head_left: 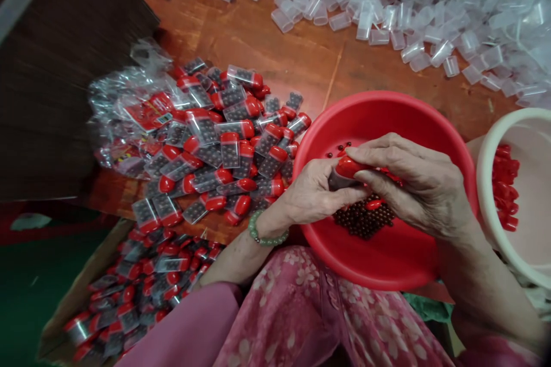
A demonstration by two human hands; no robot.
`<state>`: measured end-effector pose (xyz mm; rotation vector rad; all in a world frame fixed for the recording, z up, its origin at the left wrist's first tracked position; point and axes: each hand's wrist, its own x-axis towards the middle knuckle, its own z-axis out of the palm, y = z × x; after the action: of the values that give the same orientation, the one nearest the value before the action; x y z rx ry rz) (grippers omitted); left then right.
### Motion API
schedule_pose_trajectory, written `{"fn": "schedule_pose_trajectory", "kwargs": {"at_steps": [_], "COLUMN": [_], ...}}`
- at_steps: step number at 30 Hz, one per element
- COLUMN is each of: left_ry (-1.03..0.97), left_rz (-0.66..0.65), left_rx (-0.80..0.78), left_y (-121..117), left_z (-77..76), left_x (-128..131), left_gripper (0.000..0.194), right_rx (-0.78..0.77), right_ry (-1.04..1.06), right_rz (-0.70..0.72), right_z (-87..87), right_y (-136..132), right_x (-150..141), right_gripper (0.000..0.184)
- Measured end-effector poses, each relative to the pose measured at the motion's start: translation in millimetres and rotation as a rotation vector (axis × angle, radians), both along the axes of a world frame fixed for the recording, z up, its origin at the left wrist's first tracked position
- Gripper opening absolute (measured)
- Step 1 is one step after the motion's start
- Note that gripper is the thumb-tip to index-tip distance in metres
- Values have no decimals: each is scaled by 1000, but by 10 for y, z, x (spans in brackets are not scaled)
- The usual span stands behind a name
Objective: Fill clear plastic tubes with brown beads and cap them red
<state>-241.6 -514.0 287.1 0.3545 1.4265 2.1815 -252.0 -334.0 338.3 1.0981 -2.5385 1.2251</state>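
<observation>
Container: over the red basin, red cap at its mouth; seating unclear.
Left hand: closed round its body.
Right hand: fingers gripping the cap.
Dark beads: loose in the basin.
Apparently done: filled, capped containers, heaped left and boxed near left.
Apparently left: empty clear sleeves, far side; red caps, white tub, right.

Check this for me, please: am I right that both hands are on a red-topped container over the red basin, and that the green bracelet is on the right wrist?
The wrist is wrong: the head view shows the green bracelet by the left hand. Both hands are indeed on a red-topped container over the red basin.
</observation>
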Motion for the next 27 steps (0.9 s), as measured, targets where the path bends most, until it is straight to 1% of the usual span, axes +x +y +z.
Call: {"fn": "schedule_pose_trajectory", "kwargs": {"at_steps": [2, 5, 7, 9, 10, 11, 12, 15, 17, 21, 24, 26, 27], "left_ry": [-17, -67, -129, -201, -232, -257, -276, -311, -336, -387, -420, -433, -439], "left_rz": [-56, -127, -122, -106, -104, -108, -106, -73, -72, -99, -106, -101, -99], "left_rx": [-6, -65, -82, -67, -46, -26, -4, 50, 69, 135, 194, 214, 220], "left_y": [-20, -51, -62, -61, -56, -48, -37, 2, 26, 60, 86, 110, 122], "left_z": [-16, -17, 6, 35, 46, 52, 52, 27, 10, 34, 82, 101, 106], "left_x": [-14, -33, -46, -63, -74, -86, -98, -129, -143, -155, -159, -156, -153], "left_gripper": [34, 43, 43, 39, 38, 39, 41, 46, 47, 46, 46, 45, 44], "right_rx": [40, 138, 201, 246, 269, 296, 323, 389, 392, 351, 310, 262, 238], "right_ry": [10, 83, 108, 117, 134, 166, 211, 351, 423, 481, 492, 475, 450], "right_rz": [9, 43, 70, 77, 68, 52, 32, -28, -46, -52, -45, -43, -44], "right_z": [-1, -26, -57, -101, -128, -156, -186, -265, -300, -332, -356, -378, -387], "right_y": [11, 31, 37, 28, 17, 3, -14, -62, -77, -47, 4, 34, 45], "right_x": [-5, -15, -21, -24, -25, -26, -28, -40, -55, -83, -86, -76, -69], "right_gripper": [25, 31, 46, 68, 76, 80, 81, 75, 74, 72, 79, 81, 79]}}
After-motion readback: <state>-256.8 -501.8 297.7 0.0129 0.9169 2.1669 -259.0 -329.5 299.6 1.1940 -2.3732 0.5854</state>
